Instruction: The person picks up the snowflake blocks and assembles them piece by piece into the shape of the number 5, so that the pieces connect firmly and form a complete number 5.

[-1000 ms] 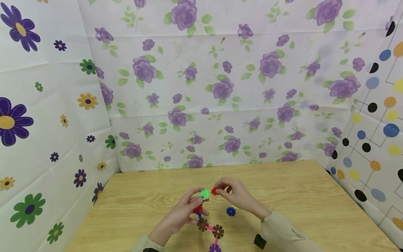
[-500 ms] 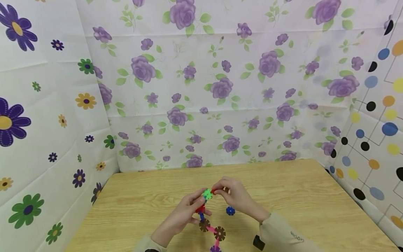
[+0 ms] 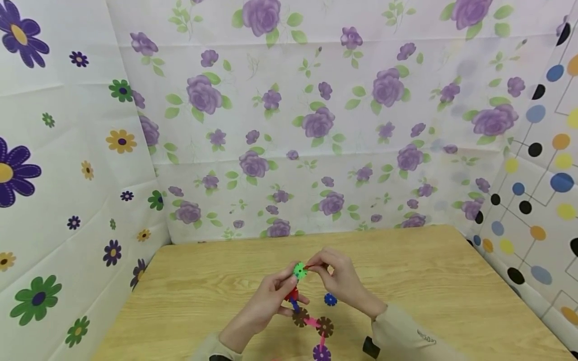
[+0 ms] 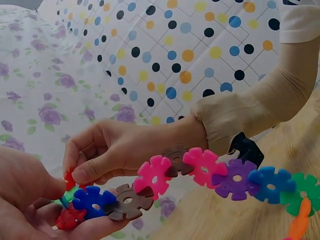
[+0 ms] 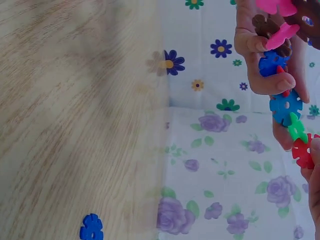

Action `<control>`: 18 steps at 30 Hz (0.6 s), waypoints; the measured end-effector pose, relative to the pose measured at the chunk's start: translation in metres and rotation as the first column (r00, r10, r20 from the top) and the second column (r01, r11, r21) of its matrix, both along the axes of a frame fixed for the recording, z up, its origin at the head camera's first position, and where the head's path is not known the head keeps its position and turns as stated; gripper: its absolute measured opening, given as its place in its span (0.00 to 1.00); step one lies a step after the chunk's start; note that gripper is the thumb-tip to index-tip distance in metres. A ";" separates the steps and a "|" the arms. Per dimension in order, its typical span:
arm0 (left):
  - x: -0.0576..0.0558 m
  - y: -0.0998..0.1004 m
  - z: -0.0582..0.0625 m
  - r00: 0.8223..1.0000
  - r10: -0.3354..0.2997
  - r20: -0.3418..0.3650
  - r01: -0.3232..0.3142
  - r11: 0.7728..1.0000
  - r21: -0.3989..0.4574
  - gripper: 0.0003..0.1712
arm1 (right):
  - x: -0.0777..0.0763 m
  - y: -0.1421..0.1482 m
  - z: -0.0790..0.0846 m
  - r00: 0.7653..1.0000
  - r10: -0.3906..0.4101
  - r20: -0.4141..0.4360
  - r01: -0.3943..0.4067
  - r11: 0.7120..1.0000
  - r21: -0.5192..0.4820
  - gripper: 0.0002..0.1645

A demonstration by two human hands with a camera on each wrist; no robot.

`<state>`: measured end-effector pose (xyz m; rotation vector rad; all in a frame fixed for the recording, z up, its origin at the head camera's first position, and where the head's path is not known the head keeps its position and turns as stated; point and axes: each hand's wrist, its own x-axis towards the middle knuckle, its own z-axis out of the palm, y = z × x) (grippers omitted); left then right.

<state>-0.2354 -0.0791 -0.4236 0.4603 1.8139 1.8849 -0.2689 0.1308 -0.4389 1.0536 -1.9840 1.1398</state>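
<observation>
A chain of slotted plastic snowflake discs hangs from my left hand, whose thumb and fingers grip it near its upper end. A green disc stands at that end, joined to a light blue disc. With thumb and forefinger, my right hand pinches a red disc, its edge right at the green disc's rim. Below my left hand the chain goes on through a dark blue disc, brown discs, pink discs and a purple disc, then leaves the head view.
A loose blue disc lies on the wooden table, left of my right forearm. Flowered cloth stands behind the table, with a dotted cloth on the right. Black bands circle both wrists.
My right hand has brought the red disc leftward from beside the green disc up to its rim. My left hand has shifted slightly right and up, with the chain following.
</observation>
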 end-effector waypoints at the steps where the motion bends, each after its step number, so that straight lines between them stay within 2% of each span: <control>1: 0.000 0.001 0.000 1.000 0.001 0.001 -0.001 1.000 0.002 0.34 | 0.000 0.000 0.001 1.000 -0.005 -0.001 0.005 1.000 0.001 0.11; 11: 0.000 0.002 0.005 1.000 -0.024 -0.013 0.025 1.000 0.009 0.34 | -0.002 0.001 0.007 0.998 0.010 -0.064 -0.010 1.000 -0.007 0.12; 14: 0.001 0.004 0.007 1.000 -0.020 -0.008 0.021 1.000 0.011 0.35 | -0.003 0.002 0.005 0.998 0.027 -0.054 -0.029 0.999 -0.026 0.13; 18: 0.003 0.007 0.009 1.000 0.022 0.002 -0.022 0.999 0.037 0.34 | -0.006 0.005 0.003 0.998 0.055 -0.007 -0.055 0.997 -0.048 0.14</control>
